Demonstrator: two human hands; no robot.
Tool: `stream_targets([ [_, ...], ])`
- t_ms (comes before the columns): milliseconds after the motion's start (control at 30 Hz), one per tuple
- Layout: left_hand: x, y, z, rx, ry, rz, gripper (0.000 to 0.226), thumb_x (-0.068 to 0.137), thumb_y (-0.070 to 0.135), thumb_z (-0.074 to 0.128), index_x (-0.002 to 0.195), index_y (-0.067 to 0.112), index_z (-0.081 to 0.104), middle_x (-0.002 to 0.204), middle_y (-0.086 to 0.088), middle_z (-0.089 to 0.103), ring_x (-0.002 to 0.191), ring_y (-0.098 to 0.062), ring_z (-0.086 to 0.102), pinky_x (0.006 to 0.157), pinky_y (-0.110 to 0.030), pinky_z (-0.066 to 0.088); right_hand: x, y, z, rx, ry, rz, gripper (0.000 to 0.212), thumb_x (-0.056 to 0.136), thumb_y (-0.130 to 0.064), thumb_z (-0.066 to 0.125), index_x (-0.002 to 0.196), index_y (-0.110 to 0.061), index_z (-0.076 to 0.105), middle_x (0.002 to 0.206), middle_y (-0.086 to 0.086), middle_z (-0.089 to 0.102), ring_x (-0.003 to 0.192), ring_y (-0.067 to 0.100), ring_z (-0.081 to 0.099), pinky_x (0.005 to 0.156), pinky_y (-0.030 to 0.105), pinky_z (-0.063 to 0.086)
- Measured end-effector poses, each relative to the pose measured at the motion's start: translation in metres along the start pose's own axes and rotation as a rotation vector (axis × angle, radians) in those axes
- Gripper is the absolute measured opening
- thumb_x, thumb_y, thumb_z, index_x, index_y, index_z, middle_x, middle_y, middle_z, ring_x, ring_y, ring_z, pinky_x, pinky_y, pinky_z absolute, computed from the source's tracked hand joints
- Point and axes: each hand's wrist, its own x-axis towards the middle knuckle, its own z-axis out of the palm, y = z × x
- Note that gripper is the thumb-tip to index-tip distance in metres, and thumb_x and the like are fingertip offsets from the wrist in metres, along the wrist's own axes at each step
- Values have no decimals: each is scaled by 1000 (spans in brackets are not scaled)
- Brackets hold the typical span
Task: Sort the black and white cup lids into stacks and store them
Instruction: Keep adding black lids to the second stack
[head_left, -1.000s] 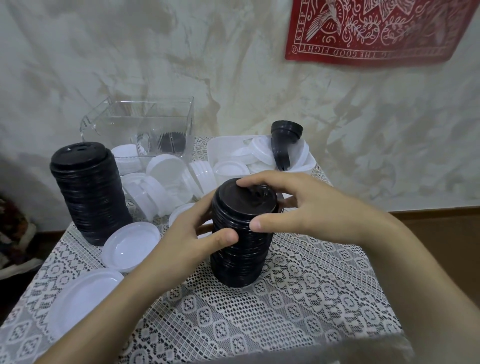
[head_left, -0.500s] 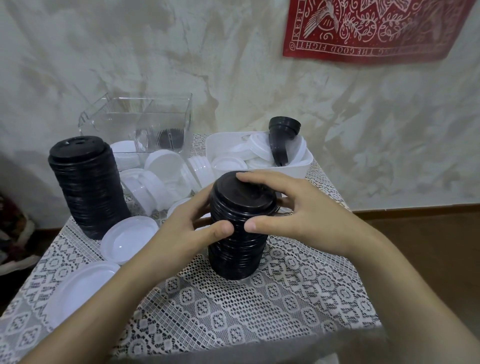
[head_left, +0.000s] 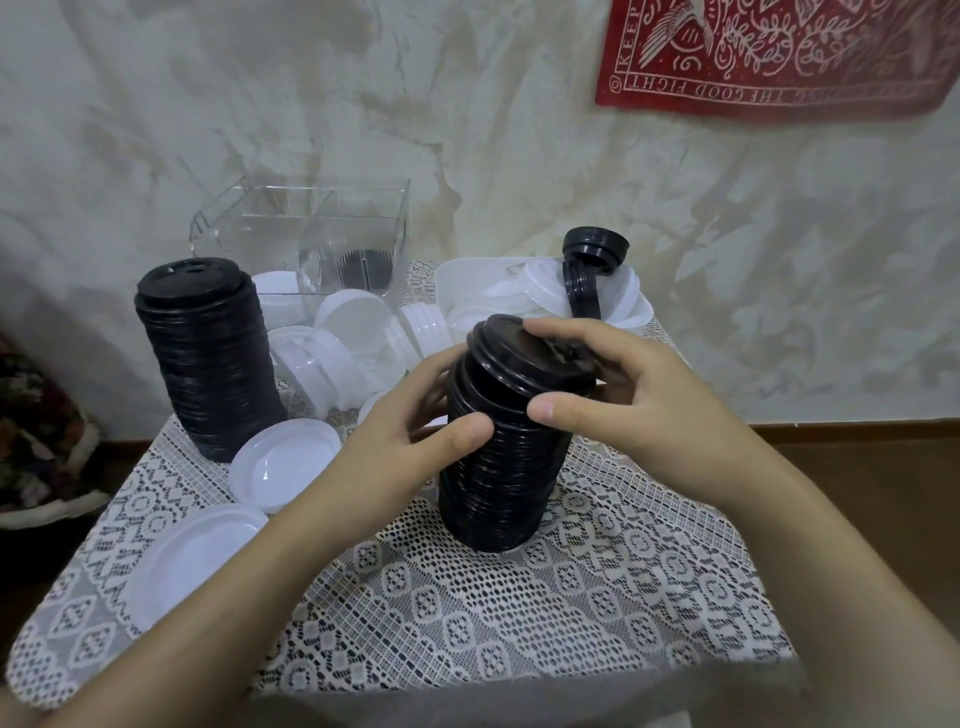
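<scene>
At frame centre, the near black lid stack (head_left: 501, 457) stands on the lace tablecloth (head_left: 467, 613). Its top lids, level half a second ago, now tilt up toward the left. The left hand (head_left: 415, 431) is curled around the stack's left side, thumb on the front. The right hand (head_left: 639, 400) grips the tilted top lids, fingers over the top, thumb in front. The tall black stack (head_left: 208, 358) at left is unmoved. White lids (head_left: 285, 462) lie between them.
</scene>
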Motion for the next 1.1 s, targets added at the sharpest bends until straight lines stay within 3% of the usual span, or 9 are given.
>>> stream_targets([
  [333,-3,-1,-1,57,22,13,58,89,52,65,143,36,52,140,10,63,134,-12,57,109,-44,46,-1,5,-1,23,-28,43,56,83,-39,80,136,-34,62,128,-16,71,123,3,64,108,36,50],
  [467,-5,0,1,82,22,24,66,89,59,63,150,38,46,147,13,58,138,-10,53,114,-47,44,-2,7,-1,79,-29,35,59,79,-33,77,137,-30,62,128,-13,71,122,5,65,107,34,52],
  [567,-4,4,4,69,60,42,86,82,74,65,156,39,39,149,22,55,140,-2,49,115,-39,40,-1,7,-1,85,-32,27,61,77,-34,76,137,-29,62,127,-13,71,121,5,65,105,30,53],
  [733,-1,9,7,72,68,84,59,89,51,65,145,44,49,140,20,63,135,-4,55,111,-36,43,-1,9,-3,124,-25,24,58,79,-31,75,136,-28,63,127,-13,72,118,6,68,98,25,55],
  [967,-6,0,10,99,91,79,60,88,56,63,145,46,48,141,21,61,136,-4,54,110,-37,43,-2,10,-7,101,-37,43,62,74,-29,80,134,-34,64,126,-16,72,117,8,68,102,29,55],
  [1100,-7,-2,11,163,85,84,59,89,61,59,145,50,43,141,26,59,135,0,53,106,-28,42,-2,10,-7,76,-43,40,65,72,-30,82,134,-34,64,127,-15,71,116,7,69,100,27,54],
])
